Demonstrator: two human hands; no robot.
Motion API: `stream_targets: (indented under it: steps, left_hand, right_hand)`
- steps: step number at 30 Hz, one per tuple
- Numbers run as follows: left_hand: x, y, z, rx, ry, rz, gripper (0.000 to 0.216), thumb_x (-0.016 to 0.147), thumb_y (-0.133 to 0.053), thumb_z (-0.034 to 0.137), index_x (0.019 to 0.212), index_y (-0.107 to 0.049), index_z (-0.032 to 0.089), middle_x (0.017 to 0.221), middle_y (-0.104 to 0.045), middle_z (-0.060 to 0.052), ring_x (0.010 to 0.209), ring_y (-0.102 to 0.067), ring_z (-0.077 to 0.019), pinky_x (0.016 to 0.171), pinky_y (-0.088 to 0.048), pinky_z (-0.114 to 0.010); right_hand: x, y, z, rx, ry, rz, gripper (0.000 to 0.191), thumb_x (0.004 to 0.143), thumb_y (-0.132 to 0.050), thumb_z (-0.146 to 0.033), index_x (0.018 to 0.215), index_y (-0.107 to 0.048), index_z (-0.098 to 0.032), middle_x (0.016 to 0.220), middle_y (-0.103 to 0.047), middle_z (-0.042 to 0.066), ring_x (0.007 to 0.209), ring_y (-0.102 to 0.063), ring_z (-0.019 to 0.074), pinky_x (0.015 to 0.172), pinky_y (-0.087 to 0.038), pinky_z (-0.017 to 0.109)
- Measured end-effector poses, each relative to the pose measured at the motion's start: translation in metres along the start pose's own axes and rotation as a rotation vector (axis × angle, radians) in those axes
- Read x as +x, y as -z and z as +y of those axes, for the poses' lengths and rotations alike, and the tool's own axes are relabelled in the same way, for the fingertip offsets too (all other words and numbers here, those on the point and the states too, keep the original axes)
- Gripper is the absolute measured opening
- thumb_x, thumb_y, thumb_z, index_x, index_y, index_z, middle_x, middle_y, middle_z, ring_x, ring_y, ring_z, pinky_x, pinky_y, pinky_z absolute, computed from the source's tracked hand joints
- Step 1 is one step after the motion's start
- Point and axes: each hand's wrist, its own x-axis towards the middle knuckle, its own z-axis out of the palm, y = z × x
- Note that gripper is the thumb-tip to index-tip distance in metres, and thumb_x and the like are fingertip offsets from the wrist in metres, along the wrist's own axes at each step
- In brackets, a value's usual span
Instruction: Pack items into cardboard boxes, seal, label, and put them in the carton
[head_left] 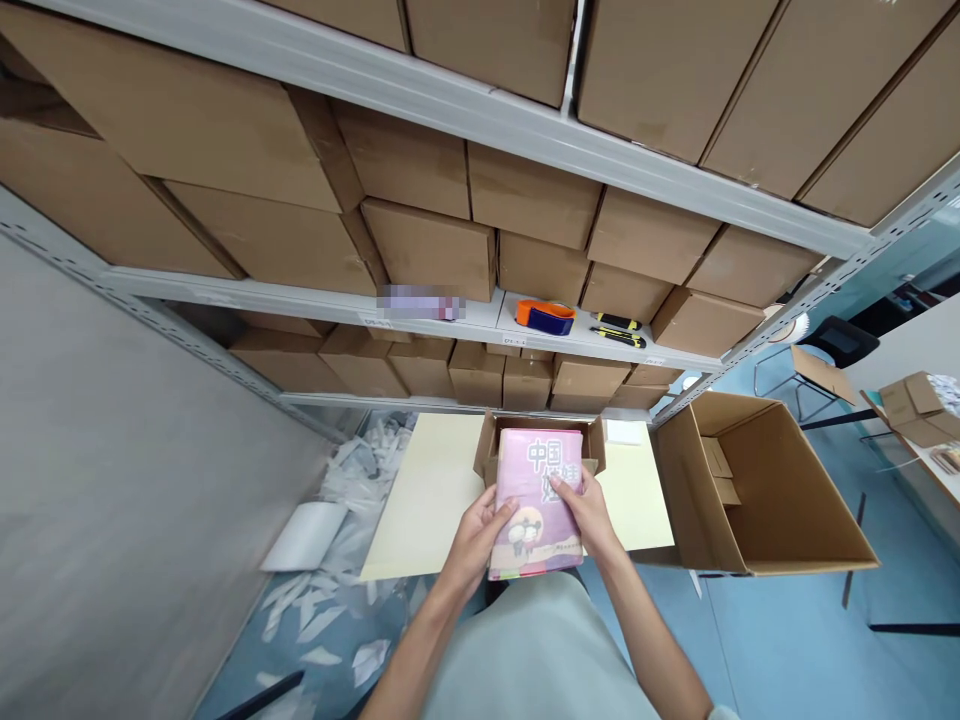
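Note:
Between my two hands is a pink book (536,515), its cover facing up with large Chinese characters and a small cartoon picture. My left hand (478,530) grips its left edge, thumb on the cover. On the opposite edge, my right hand (589,510) holds it the same way. Behind the book stands an open cardboard box (487,440), partly hidden by it. The box rests on a pale yellow tabletop (431,490). A small white stack (624,432) lies beside the box on the right.
Shelves packed with cardboard boxes (427,245) rise in front. Tape rolls (545,317) and utility knives (619,330) lie on one shelf. A large open carton (787,490) stands at the right. White wrapping scraps (356,480) cover the floor at left, near a white roll (306,537).

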Motion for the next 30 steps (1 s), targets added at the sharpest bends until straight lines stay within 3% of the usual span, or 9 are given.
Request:
stream_targets:
  steps: [6, 10, 15, 21, 26, 30]
  left_hand:
    - [-0.002, 0.003, 0.0, 0.035, -0.007, -0.017, 0.074, 0.075, -0.093, 0.059, 0.13, -0.069, 0.015, 0.114, -0.084, -0.016, 0.097, -0.083, -0.0335, 0.085, -0.067, -0.042]
    - [0.0, 0.003, -0.004, 0.092, -0.055, -0.035, 0.071, 0.078, -0.091, 0.06, 0.129, -0.07, 0.015, 0.114, -0.084, -0.015, 0.104, -0.082, -0.0341, 0.096, -0.066, -0.046]
    - [0.003, -0.001, -0.006, 0.149, -0.124, -0.036, 0.065, 0.081, -0.088, 0.062, 0.124, -0.072, 0.016, 0.121, -0.083, -0.015, 0.111, -0.08, -0.0334, 0.106, -0.062, -0.049]
    - [0.009, -0.004, 0.004, 0.223, -0.132, -0.082, 0.065, 0.084, -0.082, 0.067, 0.123, -0.071, 0.016, 0.122, -0.082, -0.016, 0.104, -0.081, -0.0322, 0.099, -0.065, -0.046]
    - [0.011, -0.009, 0.016, 0.467, -0.275, -0.016, 0.06, 0.093, -0.068, 0.067, 0.125, -0.073, 0.015, 0.121, -0.082, -0.015, 0.107, -0.08, -0.0322, 0.093, -0.065, -0.041]
    - [-0.002, -0.02, 0.022, 0.879, -0.434, 0.091, 0.049, 0.106, -0.053, 0.054, 0.133, -0.073, 0.018, 0.112, -0.085, -0.01, 0.099, -0.083, -0.0291, 0.083, -0.065, -0.035]
  right_hand:
    - [-0.01, 0.004, 0.007, 0.038, -0.142, -0.046, 0.07, 0.071, -0.096, -0.064, 0.118, -0.079, -0.015, 0.125, -0.083, 0.015, 0.115, -0.078, 0.0359, 0.105, -0.059, 0.049]
    - [-0.009, 0.009, 0.011, 0.007, -0.219, -0.029, 0.075, 0.062, -0.1, -0.067, 0.111, -0.082, -0.013, 0.116, -0.085, 0.016, 0.112, -0.079, 0.0387, 0.105, -0.06, 0.052]
    - [-0.01, 0.01, 0.005, 0.052, -0.193, -0.013, 0.071, 0.063, -0.1, -0.065, 0.109, -0.084, -0.013, 0.105, -0.086, 0.014, 0.105, -0.08, 0.0372, 0.104, -0.06, 0.051]
    - [-0.015, 0.003, -0.001, 0.127, -0.102, 0.034, 0.065, 0.077, -0.092, -0.062, 0.123, -0.079, -0.017, 0.114, -0.085, 0.013, 0.11, -0.079, 0.0351, 0.101, -0.062, 0.048]
    - [-0.006, -0.001, 0.007, 0.145, -0.037, 0.06, 0.062, 0.081, -0.089, -0.063, 0.122, -0.078, -0.017, 0.117, -0.084, 0.012, 0.112, -0.078, 0.0333, 0.105, -0.061, 0.048]
    - [0.004, -0.005, 0.011, 0.195, -0.032, 0.096, 0.062, 0.08, -0.088, -0.066, 0.118, -0.078, -0.018, 0.111, -0.085, 0.01, 0.104, -0.079, 0.0296, 0.103, -0.061, 0.043]
